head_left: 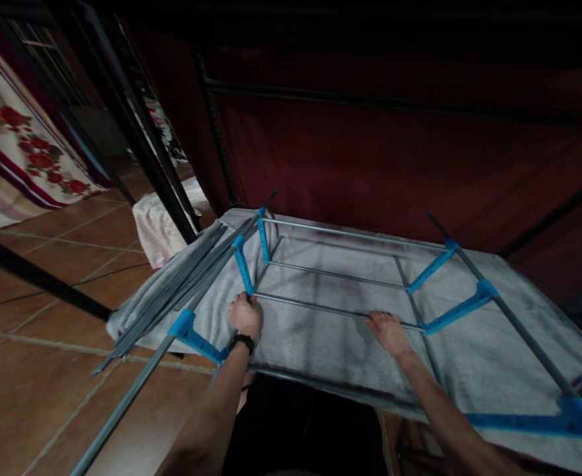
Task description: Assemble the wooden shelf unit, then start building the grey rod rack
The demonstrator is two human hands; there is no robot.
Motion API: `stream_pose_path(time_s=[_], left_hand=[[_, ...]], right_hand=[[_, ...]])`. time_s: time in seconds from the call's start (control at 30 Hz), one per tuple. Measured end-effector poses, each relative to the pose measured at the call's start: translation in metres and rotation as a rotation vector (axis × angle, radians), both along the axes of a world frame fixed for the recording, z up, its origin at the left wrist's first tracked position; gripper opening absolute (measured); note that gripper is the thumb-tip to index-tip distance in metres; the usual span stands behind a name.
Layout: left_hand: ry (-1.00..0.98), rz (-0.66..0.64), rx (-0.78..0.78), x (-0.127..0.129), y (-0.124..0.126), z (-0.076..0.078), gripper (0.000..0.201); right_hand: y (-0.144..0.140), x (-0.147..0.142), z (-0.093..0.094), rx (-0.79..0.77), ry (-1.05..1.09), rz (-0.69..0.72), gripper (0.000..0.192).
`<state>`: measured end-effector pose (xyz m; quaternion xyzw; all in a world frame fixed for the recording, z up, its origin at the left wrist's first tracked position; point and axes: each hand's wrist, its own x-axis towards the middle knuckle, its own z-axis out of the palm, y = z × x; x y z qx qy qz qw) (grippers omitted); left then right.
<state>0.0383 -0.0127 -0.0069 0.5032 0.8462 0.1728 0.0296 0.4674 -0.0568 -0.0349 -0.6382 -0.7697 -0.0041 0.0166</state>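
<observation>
A rack frame of grey metal tubes and blue plastic connectors lies over a grey blanket. My left hand (245, 314), with a dark band at the wrist, is closed at the lower end of a blue connector (244, 266), where the front cross tube (310, 304) meets it. The fingertips there are partly hidden. My right hand (387, 330) is closed on the same cross tube, left of the right blue connector (456, 309). Behind it runs another cross tube (337, 274). Nearer me on the left is a further blue connector (196, 337) on a long side tube (132, 393).
Several loose grey tubes (172, 291) lie bundled on the left of the blanket-covered surface (320, 344). Dark metal posts (137, 139) stand at left, above a tiled floor (63, 291). A dark red cloth (370, 165) hangs behind. A blue connector (563, 420) juts in at lower right.
</observation>
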Motion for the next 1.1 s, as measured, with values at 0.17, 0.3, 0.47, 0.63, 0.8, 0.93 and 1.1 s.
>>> stream_pose_path(time_s=[0.17, 0.3, 0.47, 0.63, 0.8, 0.93, 1.1], left_hand=[[-0.028, 0.007, -0.022, 0.001, 0.0, 0.003, 0.028], [-0.051, 0.002, -0.024, 0.0, -0.002, 0.008, 0.028], [-0.133, 0.01, 0.011, 0.0, -0.001, 0.009, 0.026], [-0.203, 0.017, 0.048, 0.002, 0.002, 0.005, 0.027], [-0.223, 0.029, 0.039, 0.001, 0.005, 0.004, 0.03], [-0.254, 0.032, 0.023, -0.002, 0.006, 0.006, 0.031], [-0.295, 0.027, 0.008, -0.003, 0.003, 0.013, 0.031]], right_hand=[[-0.004, -0.002, 0.001, 0.041, 0.0, 0.0, 0.038], [-0.011, -0.007, -0.002, 0.139, 0.001, -0.006, 0.035], [-0.014, -0.024, -0.009, 0.222, 0.074, 0.074, 0.031], [-0.004, -0.042, -0.012, 0.188, 0.166, 0.045, 0.029], [0.003, -0.043, -0.016, 0.17, 0.218, 0.035, 0.031], [0.004, -0.042, -0.017, 0.159, 0.223, 0.022, 0.033], [0.005, -0.045, -0.012, 0.133, 0.224, -0.005, 0.033]])
